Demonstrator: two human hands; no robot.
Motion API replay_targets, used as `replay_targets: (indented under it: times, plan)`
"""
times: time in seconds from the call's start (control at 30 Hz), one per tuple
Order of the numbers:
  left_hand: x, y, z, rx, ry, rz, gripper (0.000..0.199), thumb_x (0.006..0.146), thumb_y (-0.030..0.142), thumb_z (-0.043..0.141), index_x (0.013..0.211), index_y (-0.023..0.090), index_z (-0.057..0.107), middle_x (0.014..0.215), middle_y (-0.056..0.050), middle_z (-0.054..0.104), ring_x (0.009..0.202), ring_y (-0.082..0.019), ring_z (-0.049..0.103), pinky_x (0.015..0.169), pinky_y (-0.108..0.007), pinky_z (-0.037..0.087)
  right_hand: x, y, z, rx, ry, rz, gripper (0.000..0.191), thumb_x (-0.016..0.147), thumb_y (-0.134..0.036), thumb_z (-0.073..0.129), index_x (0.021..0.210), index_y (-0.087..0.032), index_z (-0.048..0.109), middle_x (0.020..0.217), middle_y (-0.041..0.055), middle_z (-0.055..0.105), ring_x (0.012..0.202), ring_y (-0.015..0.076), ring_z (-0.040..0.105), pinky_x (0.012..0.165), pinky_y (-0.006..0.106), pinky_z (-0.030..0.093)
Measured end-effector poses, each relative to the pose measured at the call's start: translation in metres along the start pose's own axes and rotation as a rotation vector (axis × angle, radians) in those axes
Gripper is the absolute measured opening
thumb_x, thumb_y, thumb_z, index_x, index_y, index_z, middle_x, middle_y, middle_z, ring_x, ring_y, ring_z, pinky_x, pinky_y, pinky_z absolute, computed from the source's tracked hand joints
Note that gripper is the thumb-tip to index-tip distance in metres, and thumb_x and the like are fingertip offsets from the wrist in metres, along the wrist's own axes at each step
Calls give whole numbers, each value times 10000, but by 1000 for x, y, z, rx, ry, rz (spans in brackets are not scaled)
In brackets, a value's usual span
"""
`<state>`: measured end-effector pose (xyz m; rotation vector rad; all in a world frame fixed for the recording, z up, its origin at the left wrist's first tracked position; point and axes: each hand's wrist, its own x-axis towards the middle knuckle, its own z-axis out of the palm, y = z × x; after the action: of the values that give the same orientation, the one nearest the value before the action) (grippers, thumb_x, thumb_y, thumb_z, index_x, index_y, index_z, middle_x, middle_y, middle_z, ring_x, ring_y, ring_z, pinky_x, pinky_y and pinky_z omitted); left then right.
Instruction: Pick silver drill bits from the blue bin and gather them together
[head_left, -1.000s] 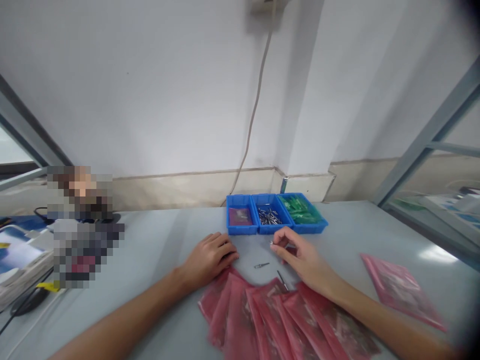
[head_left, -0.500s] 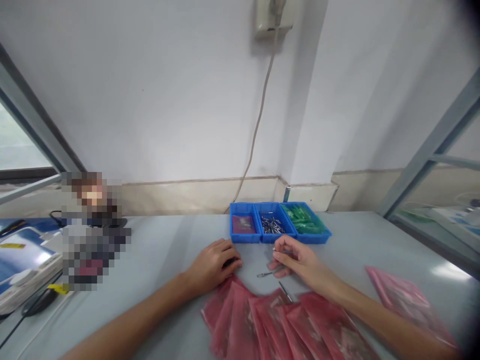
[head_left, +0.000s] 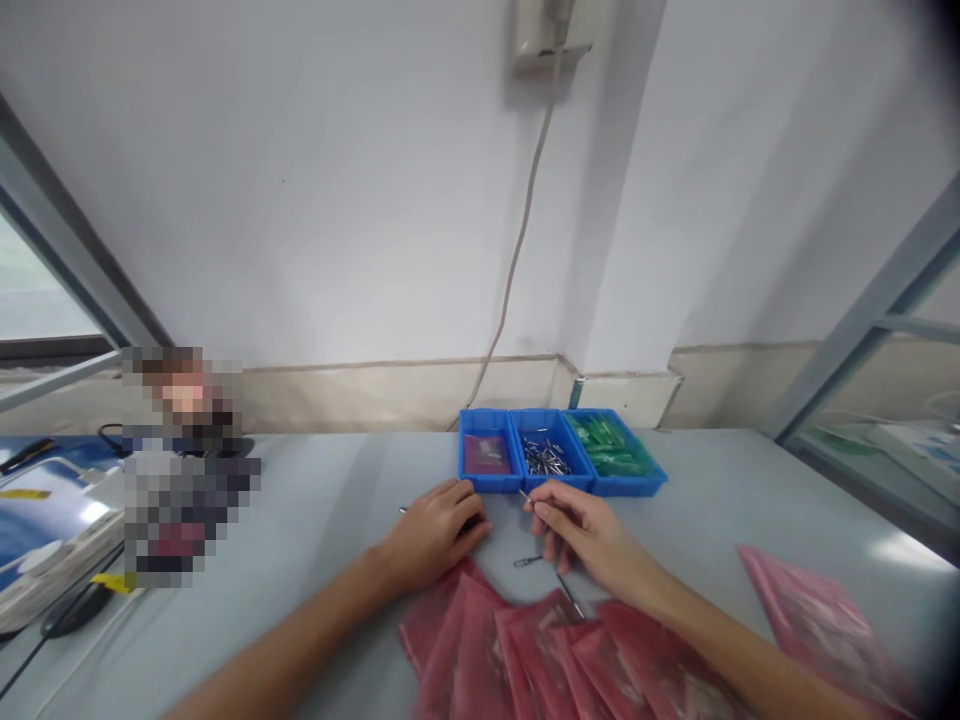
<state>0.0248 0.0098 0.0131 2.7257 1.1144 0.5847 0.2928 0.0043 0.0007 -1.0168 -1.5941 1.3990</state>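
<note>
My left hand [head_left: 441, 532] rests on the table with its fingers curled. The tip of a thin metal pin [head_left: 403, 510] pokes out past its far left side, and most of that pin is hidden under the hand. My right hand [head_left: 585, 535] pinches a small metal pin [head_left: 526, 495] between thumb and fingertips, just in front of the blue bins. Below the right hand, a short metal piece with a looped end [head_left: 527, 562] and a longer metal rod [head_left: 571, 597] lie on the table. Closest to me, several pink plastic bags [head_left: 480, 650] are fanned out, overlapping.
Three joined blue bins [head_left: 517, 484] stand behind my hands; they hold a pink packet [head_left: 487, 455], loose metal pins [head_left: 546, 458] and green packets [head_left: 611, 445]. More pink bags [head_left: 817, 610] lie at right. Cables and a blurred person [head_left: 184, 460] are at left.
My right hand has moved slightly left and down, and its pin now shows more clearly. A pin tip has come into view beside my left hand, which has barely shifted.
</note>
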Motion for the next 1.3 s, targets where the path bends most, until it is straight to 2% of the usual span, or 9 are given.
replay_targets:
  times: [0.23,0.4,0.53,0.67,0.87,0.97,1.07,1.2,1.3]
  plan:
    - [-5,2,-3,7,4,-16,161,1089,323,579,993,200,618,1029,-39,639,958,-211,612,850,-337,498,-6,-2,-5,3,44,-29,347,986,-555,697,1035,-237,569,884,4,677,749,199,759,526,259,587]
    - [-8,0,-4,-19,17,6,198,1101,356,553,1006,205,640,1033,-51,649,954,-214,604,856,-348,505,-8,-4,-4,-56,119,-37,335,952,-499,760,938,-243,545,806,-29,653,689,173,743,542,253,577]
    - [-9,-1,-3,-40,33,5,223,1109,372,535,1011,208,650,1040,-55,657,968,-220,601,892,-366,502,-7,-8,-3,23,126,-46,369,904,-510,807,913,-242,554,809,-40,635,654,182,755,513,260,583]
    - [-10,-1,-2,-21,31,13,231,1112,377,526,1018,205,649,1046,-58,658,962,-223,600,892,-372,499,-9,-15,-7,147,133,0,400,905,-581,781,1024,-232,625,874,-19,659,605,198,767,464,277,585]
    - [-12,-2,0,2,34,22,249,1116,386,513,1019,207,655,1044,-60,660,958,-225,598,884,-374,495,-13,-19,-9,229,75,31,380,967,-564,720,1078,-207,655,861,-13,672,544,146,734,438,224,552]
    - [-12,-3,-1,0,26,23,247,1118,379,508,1021,207,656,1044,-58,663,958,-225,597,887,-379,495,-12,-18,-6,196,77,35,404,939,-565,750,1096,-217,615,925,22,727,565,180,762,423,236,554]
    - [-12,-2,-2,-6,24,33,238,1118,371,511,1027,208,658,1040,-60,663,961,-226,595,892,-379,494,-11,-14,-4,119,118,40,430,886,-577,795,1000,-233,563,956,42,765,551,199,765,404,247,551]
    - [-12,-1,-2,-4,27,25,219,1114,357,520,1024,207,653,1041,-59,657,966,-226,595,885,-371,495,-12,-7,-1,29,185,-1,415,863,-550,824,908,-243,549,902,7,731,535,176,746,417,248,550]
    - [-12,0,0,14,39,14,207,1112,342,526,1015,206,649,1024,-56,656,953,-227,593,873,-373,490,-12,-9,1,42,169,-4,404,866,-541,826,892,-249,548,832,-23,690,529,179,741,417,250,550]
